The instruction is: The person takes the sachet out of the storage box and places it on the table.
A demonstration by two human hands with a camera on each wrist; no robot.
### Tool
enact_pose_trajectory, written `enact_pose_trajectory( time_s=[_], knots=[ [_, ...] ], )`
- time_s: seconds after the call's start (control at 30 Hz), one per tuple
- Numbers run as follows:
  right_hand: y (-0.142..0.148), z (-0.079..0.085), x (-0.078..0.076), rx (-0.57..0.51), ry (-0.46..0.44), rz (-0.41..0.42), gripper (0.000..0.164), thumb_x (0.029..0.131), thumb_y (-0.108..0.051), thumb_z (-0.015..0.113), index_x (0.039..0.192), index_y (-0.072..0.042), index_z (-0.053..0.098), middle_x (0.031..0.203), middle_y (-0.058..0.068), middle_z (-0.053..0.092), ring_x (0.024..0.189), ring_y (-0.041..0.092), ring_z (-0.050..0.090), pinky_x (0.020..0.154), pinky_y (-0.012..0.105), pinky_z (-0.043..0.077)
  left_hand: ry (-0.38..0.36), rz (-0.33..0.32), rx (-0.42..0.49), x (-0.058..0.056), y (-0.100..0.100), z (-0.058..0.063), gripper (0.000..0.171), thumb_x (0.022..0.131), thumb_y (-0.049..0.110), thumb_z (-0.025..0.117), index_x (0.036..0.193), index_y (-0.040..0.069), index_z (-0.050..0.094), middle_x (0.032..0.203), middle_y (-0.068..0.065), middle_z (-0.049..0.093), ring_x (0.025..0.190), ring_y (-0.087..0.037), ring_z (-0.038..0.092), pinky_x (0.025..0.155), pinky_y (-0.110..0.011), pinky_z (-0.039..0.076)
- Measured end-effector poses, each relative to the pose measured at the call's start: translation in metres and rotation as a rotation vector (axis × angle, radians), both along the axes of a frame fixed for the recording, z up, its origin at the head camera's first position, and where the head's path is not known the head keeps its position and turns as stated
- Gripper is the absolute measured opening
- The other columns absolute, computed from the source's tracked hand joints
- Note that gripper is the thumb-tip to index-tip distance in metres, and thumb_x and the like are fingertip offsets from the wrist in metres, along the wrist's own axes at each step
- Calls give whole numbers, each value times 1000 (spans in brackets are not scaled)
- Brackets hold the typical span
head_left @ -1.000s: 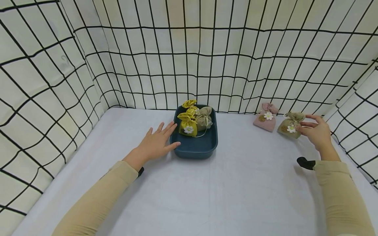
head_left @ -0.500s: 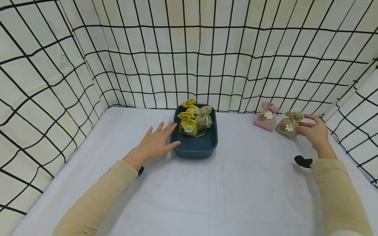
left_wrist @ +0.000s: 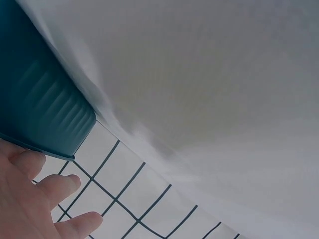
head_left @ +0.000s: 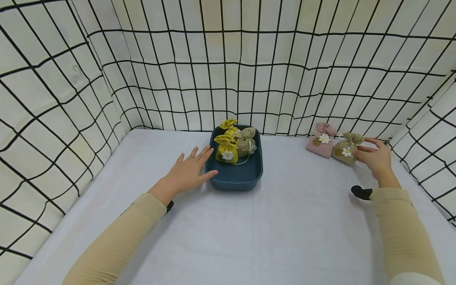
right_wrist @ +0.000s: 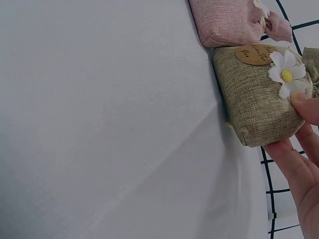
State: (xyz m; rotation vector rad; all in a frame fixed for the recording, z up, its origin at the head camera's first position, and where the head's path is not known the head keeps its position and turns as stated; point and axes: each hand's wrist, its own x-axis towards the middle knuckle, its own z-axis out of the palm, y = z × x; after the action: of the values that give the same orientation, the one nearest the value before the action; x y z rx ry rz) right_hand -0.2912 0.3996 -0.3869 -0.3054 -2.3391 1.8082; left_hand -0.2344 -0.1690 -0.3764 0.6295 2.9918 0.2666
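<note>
My right hand (head_left: 378,160) holds an olive-brown burlap sachet (right_wrist: 256,97) with a white daisy and an oval brown tag, its thumb near the flower and its other fingers at the side and behind. A pink sachet (head_left: 320,145) with the same kind of daisy sits just left of it, the two side by side. My left hand (head_left: 189,171) lies with fingers spread against the left rim of a dark teal tray (head_left: 235,185). Inside the tray are a yellow sachet (head_left: 225,150), a second yellow sachet (head_left: 231,132) behind it and an olive-brown sachet (head_left: 246,143).
A black wire grid (head_left: 249,63) with white cloth behind it rises at the back and both sides. White cloth (head_left: 285,221) covers the table. A black wrist device (head_left: 361,192) sticks out from the right sleeve (head_left: 402,229).
My right hand has shifted left with the olive-brown sachet, closing the gap to the pink one. My left hand and the tray have stayed where they were.
</note>
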Motion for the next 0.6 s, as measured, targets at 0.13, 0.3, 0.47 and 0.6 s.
enact_pose_trajectory(
  time_s=[0.13, 0.3, 0.47, 0.6],
  knots=[
    [1, -2, 0, -17, -14, -19, 56, 93, 3, 72, 140, -12, 45, 79, -24, 64, 74, -10, 63, 64, 14, 55, -3, -1, 2, 0, 0, 0, 87, 103, 66, 42, 167, 16, 12, 172, -5, 10, 155, -39, 9, 116, -71, 10],
    [2, -5, -1, 14, -37, -28, 68, 94, -1, 71, 154, -7, 38, 83, -25, 61, 77, -10, 61, 67, 13, 55, -6, -2, 4, 0, 0, -1, 87, 103, 66, 42, 167, 17, 12, 172, -5, 10, 155, -39, 9, 116, -72, 11],
    [5, -8, -2, -203, -65, -24, 78, 93, 1, 72, 159, -7, 31, 80, -22, 64, 73, -7, 64, 65, 14, 55, 9, -3, -4, -1, 0, -1, 86, 103, 67, 41, 167, 17, 12, 172, -5, 11, 155, -39, 10, 116, -71, 12],
    [8, -11, -2, -295, -114, 12, 74, 93, 0, 73, 155, -4, 33, 79, -21, 64, 73, -6, 65, 66, 15, 56, 3, 2, -2, -1, 0, -1, 86, 103, 66, 42, 167, 16, 12, 172, -5, 11, 155, -39, 9, 116, -71, 12]
  ],
)
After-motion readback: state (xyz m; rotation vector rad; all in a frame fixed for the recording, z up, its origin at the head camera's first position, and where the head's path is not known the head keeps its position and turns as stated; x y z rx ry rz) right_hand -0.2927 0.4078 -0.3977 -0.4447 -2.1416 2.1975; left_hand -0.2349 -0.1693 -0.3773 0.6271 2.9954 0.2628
